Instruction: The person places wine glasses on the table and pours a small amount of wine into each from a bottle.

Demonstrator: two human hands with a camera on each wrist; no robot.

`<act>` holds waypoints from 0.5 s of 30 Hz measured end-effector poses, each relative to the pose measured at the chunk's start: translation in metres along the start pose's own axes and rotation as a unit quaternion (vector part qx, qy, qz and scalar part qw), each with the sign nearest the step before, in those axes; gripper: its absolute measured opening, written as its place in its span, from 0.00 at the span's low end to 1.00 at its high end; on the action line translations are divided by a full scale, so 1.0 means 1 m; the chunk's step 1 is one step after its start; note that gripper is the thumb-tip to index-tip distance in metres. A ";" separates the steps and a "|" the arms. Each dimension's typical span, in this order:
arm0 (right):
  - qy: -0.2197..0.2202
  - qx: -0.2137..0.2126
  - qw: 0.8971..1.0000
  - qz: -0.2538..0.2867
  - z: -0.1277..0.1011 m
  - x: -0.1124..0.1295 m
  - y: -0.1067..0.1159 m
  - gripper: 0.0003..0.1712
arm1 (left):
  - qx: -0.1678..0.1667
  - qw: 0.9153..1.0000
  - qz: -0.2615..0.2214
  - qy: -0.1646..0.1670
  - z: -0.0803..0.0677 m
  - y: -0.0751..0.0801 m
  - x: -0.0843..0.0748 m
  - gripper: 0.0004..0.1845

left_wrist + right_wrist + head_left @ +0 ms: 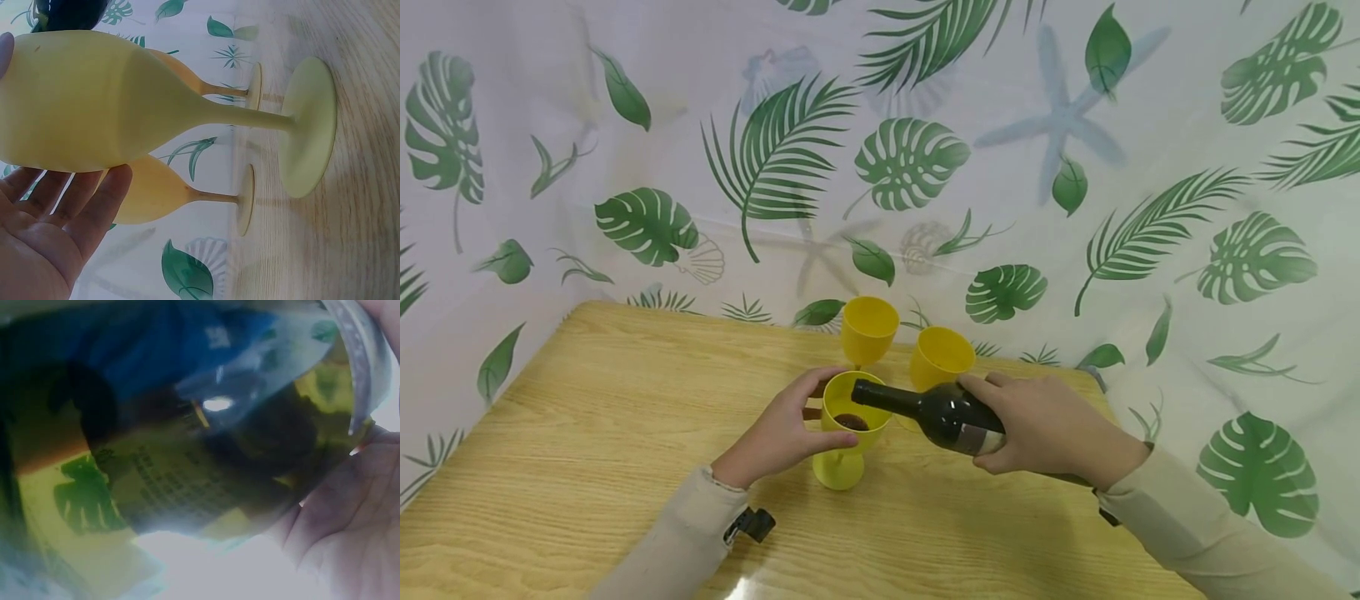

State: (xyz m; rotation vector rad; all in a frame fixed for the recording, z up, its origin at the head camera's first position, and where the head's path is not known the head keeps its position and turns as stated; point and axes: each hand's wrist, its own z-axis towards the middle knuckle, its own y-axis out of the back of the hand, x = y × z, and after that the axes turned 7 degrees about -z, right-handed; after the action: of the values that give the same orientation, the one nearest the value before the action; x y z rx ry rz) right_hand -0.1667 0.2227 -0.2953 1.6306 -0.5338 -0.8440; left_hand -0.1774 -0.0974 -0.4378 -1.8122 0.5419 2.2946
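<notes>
A yellow goblet (842,393) stands upright on its foot, a little dark liquid (852,422) in its bowl. My left hand (781,432) holds the bowl, thumb at the near side and fingers round the left and far side; the left wrist view shows those fingers (94,212) against it. With my right hand (1037,421) I grip a dark wine bottle (942,414) by its body. The bottle is tilted, its mouth over the goblet's bowl. In the right wrist view the bottle's glass (187,462) fills most of the picture; no stream can be made out.
Behind the held goblet stand two more yellow goblets, one at the back (869,329) and one to the right (942,354), partly hidden by the bottle. The wooden table (625,467) ends at a white leaf-patterned curtain (820,50).
</notes>
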 end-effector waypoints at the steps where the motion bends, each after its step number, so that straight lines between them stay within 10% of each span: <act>1: 0.000 0.000 1.000 0.000 0.000 0.000 0.000 0.47 | 0.000 1.000 -0.001 0.000 0.000 0.000 0.000 0.47; 15: -0.001 0.009 1.000 -0.004 0.001 -0.001 0.000 0.50 | 0.000 1.000 -0.007 0.001 0.001 -0.001 0.000 0.46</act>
State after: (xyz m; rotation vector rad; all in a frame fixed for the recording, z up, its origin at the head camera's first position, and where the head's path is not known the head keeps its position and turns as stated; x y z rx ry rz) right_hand -0.1678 0.2231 -0.2956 1.6487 -0.5378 -0.8494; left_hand -0.1778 -0.0967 -0.4380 -1.8131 0.5285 2.2828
